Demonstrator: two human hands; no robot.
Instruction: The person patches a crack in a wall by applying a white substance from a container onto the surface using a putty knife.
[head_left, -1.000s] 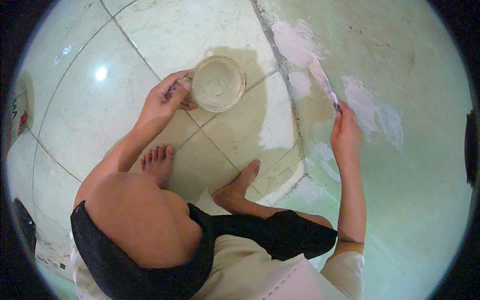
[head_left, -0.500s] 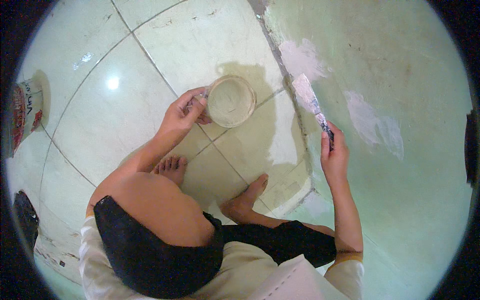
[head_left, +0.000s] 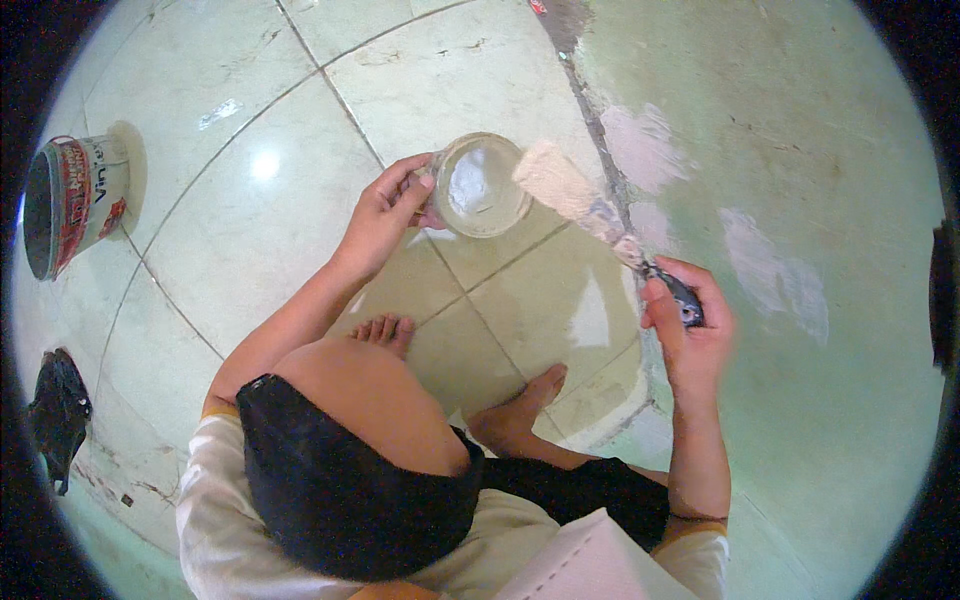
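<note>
**Knife swings back to the cup, patches only part done**

The putty knife (head_left: 590, 205) has come off the wall and now tips over the small cup (head_left: 482, 185). The right hand (head_left: 690, 335) grips its handle; the left hand (head_left: 385, 215) pinches the cup's rim above the floor tiles (head_left: 250, 230). Pale filler patches (head_left: 775, 275) dot the green wall (head_left: 800, 130); bare marks seemingly remain. A paint bucket (head_left: 75, 205) stands well apart.
</note>
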